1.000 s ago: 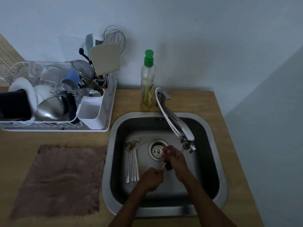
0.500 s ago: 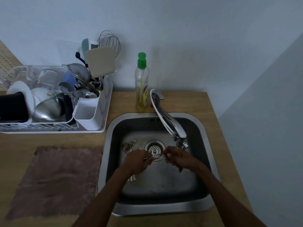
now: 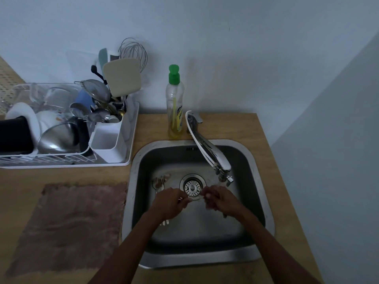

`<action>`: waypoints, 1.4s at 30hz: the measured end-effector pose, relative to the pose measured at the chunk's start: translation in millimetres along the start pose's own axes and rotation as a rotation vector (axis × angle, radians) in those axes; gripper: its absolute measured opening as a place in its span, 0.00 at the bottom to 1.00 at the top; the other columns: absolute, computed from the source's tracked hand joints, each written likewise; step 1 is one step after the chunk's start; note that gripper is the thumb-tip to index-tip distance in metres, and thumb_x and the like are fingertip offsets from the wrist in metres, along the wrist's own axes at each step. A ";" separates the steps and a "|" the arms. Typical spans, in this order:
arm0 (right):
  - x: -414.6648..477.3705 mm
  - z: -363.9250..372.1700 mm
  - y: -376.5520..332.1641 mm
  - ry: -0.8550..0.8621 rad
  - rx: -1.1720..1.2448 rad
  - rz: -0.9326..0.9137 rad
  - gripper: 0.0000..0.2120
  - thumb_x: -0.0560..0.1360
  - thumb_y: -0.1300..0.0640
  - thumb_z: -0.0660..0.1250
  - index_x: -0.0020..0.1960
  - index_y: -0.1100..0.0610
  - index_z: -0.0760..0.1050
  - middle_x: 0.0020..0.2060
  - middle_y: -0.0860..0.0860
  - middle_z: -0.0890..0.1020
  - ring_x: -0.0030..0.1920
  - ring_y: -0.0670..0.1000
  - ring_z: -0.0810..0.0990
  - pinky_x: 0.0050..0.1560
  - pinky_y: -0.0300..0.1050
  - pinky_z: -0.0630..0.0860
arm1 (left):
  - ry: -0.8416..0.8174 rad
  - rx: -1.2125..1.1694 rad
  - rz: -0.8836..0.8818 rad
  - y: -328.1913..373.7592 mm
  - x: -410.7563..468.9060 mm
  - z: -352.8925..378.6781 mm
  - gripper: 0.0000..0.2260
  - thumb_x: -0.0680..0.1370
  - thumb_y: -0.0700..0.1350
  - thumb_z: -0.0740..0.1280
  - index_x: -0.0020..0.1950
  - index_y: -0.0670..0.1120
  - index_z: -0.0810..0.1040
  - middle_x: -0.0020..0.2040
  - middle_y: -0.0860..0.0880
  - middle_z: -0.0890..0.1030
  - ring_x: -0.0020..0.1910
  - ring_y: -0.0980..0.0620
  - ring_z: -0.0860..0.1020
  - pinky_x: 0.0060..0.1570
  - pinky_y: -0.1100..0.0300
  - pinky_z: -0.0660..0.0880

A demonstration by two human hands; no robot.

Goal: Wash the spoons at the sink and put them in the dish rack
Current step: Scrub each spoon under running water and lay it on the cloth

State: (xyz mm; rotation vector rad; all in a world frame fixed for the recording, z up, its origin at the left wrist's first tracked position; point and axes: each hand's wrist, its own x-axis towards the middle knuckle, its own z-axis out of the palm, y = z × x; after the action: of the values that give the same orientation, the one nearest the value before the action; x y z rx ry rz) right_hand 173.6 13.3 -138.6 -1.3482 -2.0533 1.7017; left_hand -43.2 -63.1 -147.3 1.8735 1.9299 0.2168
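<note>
One spoon (image 3: 195, 198) pinched between left hand (image 3: 170, 203), right hand (image 3: 220, 201); roughly three spoons (image 3: 161, 182) in sink (image 3: 205, 261).

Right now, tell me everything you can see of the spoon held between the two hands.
The spoon is thin, pale metal, lying roughly level, left to right, above the sink basin, just on the near side of the drain strainer. The left hand pinches one end, a short tip poking past its fingers; the right hand curls round the other end and hides it. Only the middle stretch shows, blurred; which end is the bowl, I cannot tell.
</note>
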 end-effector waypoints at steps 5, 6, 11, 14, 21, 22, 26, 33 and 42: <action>6.7 -13.9 -8.9 0.016 -0.139 -0.018 0.10 0.82 0.50 0.63 0.51 0.53 0.80 0.34 0.49 0.82 0.33 0.42 0.82 0.37 0.36 0.79 | -0.011 -0.085 -0.025 4.0 2.4 0.4 0.18 0.78 0.65 0.57 0.35 0.57 0.76 0.34 0.56 0.79 0.36 0.58 0.78 0.37 0.59 0.71; 8.0 -9.1 -6.0 0.104 -0.166 -0.013 0.13 0.83 0.47 0.59 0.54 0.51 0.80 0.34 0.50 0.81 0.32 0.42 0.80 0.36 0.35 0.78 | 0.004 -0.091 -0.040 5.3 2.2 1.8 0.19 0.78 0.65 0.57 0.35 0.57 0.76 0.37 0.56 0.81 0.38 0.57 0.79 0.39 0.58 0.74; 10.7 27.0 9.6 0.429 -0.044 0.081 0.17 0.84 0.48 0.53 0.56 0.54 0.79 0.34 0.49 0.82 0.32 0.42 0.79 0.34 0.37 0.76 | 0.037 -0.072 -0.124 13.6 -6.2 6.5 0.18 0.78 0.64 0.59 0.37 0.56 0.79 0.45 0.56 0.82 0.45 0.55 0.80 0.46 0.56 0.75; 2.3 19.1 7.5 0.137 0.167 0.054 0.08 0.83 0.56 0.61 0.56 0.57 0.76 0.38 0.46 0.80 0.36 0.41 0.80 0.36 0.34 0.75 | 0.027 -0.111 -0.159 5.4 -10.1 8.0 0.18 0.78 0.64 0.59 0.35 0.56 0.78 0.45 0.56 0.82 0.46 0.55 0.81 0.48 0.55 0.76; 8.6 10.3 -10.9 0.445 -0.109 0.125 0.17 0.83 0.45 0.56 0.56 0.51 0.81 0.40 0.50 0.83 0.40 0.49 0.81 0.43 0.44 0.78 | 0.066 -0.114 -0.165 26.9 -5.0 -0.6 0.18 0.78 0.63 0.59 0.36 0.55 0.78 0.41 0.54 0.82 0.41 0.55 0.80 0.40 0.59 0.72; 8.6 14.4 -8.9 0.488 -0.017 0.097 0.16 0.83 0.46 0.56 0.58 0.49 0.81 0.39 0.48 0.82 0.38 0.47 0.81 0.39 0.43 0.78 | 0.079 -0.104 -0.192 27.4 -4.4 1.0 0.18 0.78 0.64 0.59 0.36 0.55 0.78 0.40 0.54 0.82 0.41 0.55 0.80 0.40 0.59 0.73; 4.2 6.6 -15.6 0.087 0.167 -0.055 0.07 0.82 0.60 0.62 0.56 0.56 0.78 0.39 0.49 0.80 0.37 0.41 0.80 0.37 0.33 0.76 | 0.023 -0.061 -0.250 15.6 -6.0 -12.3 0.16 0.77 0.64 0.61 0.38 0.56 0.78 0.37 0.56 0.79 0.36 0.58 0.77 0.42 0.58 0.76; 8.0 -3.8 -14.4 0.328 0.120 -0.056 0.12 0.83 0.51 0.59 0.61 0.46 0.79 0.42 0.44 0.83 0.40 0.40 0.80 0.37 0.32 0.74 | 0.045 -0.130 -0.252 33.6 0.6 -27.0 0.17 0.77 0.63 0.62 0.39 0.55 0.83 0.35 0.55 0.82 0.33 0.58 0.77 0.42 0.58 0.78; -3.9 -1.0 -8.7 0.263 0.060 0.024 0.13 0.84 0.50 0.56 0.58 0.48 0.79 0.35 0.44 0.80 0.31 0.37 0.76 0.33 0.31 0.69 | 0.088 -0.275 -0.386 62.1 -29.7 4.5 0.18 0.79 0.60 0.62 0.33 0.54 0.78 0.48 0.55 0.82 0.49 0.55 0.80 0.50 0.57 0.76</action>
State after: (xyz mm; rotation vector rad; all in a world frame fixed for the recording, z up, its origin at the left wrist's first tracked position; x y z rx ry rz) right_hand 171.8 11.7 -129.3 -1.4926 -1.8344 1.4894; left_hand 14.8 -88.7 -120.1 1.3098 2.1501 0.4236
